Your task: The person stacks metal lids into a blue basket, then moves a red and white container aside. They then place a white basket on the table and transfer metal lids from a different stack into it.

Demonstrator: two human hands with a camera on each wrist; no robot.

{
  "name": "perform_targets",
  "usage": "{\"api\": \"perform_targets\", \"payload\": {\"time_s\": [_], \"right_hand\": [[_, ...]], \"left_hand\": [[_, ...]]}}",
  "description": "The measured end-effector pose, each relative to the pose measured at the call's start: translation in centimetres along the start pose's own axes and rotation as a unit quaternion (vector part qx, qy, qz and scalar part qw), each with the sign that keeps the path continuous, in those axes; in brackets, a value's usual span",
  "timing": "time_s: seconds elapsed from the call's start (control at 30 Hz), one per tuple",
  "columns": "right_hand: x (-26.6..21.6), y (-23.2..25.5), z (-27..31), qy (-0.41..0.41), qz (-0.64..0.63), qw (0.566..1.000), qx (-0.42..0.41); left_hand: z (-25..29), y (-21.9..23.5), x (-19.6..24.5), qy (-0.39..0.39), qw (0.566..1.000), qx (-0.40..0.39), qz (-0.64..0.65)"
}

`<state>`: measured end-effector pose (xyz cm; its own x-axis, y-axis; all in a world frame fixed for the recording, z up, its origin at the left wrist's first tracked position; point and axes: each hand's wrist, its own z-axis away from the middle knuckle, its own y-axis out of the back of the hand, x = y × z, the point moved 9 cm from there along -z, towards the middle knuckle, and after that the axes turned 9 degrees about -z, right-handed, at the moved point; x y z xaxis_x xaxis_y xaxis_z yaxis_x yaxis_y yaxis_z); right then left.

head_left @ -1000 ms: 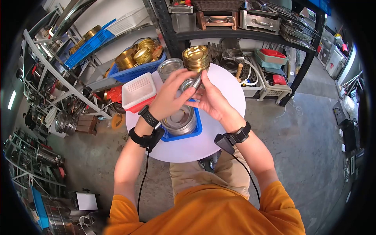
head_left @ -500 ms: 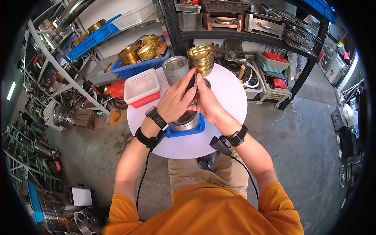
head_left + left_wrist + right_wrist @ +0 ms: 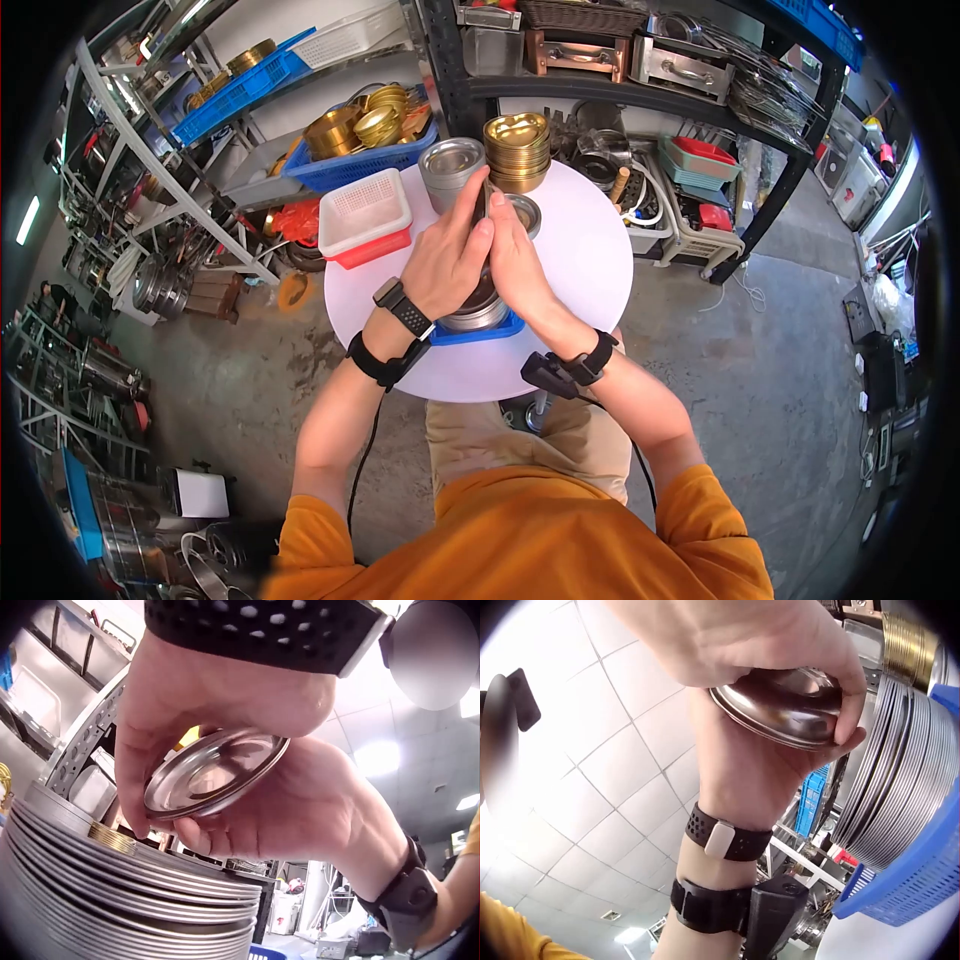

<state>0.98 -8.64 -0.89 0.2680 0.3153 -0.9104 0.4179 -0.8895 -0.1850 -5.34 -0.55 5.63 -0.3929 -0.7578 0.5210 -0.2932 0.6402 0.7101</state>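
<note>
Between both hands, held on edge above the table, is a small shallow round steel dish (image 3: 214, 772). My left hand (image 3: 446, 264) grips it from one side, fingers bent over its rim in the left wrist view. From the other side my right hand (image 3: 517, 266) holds the same dish, its thumb and fingers at the rim in the right wrist view. Directly below, a stack of round metal plates (image 3: 907, 750) sits in a blue basket (image 3: 900, 892); the hands hide much of it in the head view. Just beyond the right fingertips stands a small silver dish stack (image 3: 526, 214).
At the back of the round white table (image 3: 580, 260) stand a gold heart-shaped pan stack (image 3: 517, 150) and a silver tin stack (image 3: 450, 160). A white basket nested in a red one (image 3: 365, 218) is at the left. Laden shelves (image 3: 620, 95) rise behind.
My hands have drawn closer together around the dish, the right hand turning inward against it. The head view has shifted slightly.
</note>
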Motion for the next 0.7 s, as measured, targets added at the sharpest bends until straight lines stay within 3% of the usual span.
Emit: {"api": "perform_targets", "payload": {"time_s": [0.1,0.47,0.53,0.6,0.67,0.7], "right_hand": [[-2.1,-0.4,0.7,0.006,0.030,0.999,0.011],[-3.0,-0.6,1.3,0.052,0.058,0.997,0.022],[-3.7,-0.8,1.4,0.111,0.069,0.991,0.020],[-3.4,-0.7,1.4,0.083,0.055,0.995,0.008],[-2.8,-0.3,1.0,0.058,0.040,0.998,-0.002],[-2.5,0.1,0.9,0.087,0.085,0.993,-0.007]], "left_hand": [[0.1,0.2,-0.1,-0.019,1.000,0.021,0.004],[0.1,0.2,-1.0,0.008,0.998,0.043,0.036],[-0.1,0.5,-1.2,-0.011,0.998,0.056,0.035],[0.1,1.0,-1.2,-0.028,0.997,0.068,0.033],[0.2,1.7,-2.2,0.028,0.995,0.084,0.039],[0.3,2.4,-2.0,0.028,0.995,0.084,0.040]]}}
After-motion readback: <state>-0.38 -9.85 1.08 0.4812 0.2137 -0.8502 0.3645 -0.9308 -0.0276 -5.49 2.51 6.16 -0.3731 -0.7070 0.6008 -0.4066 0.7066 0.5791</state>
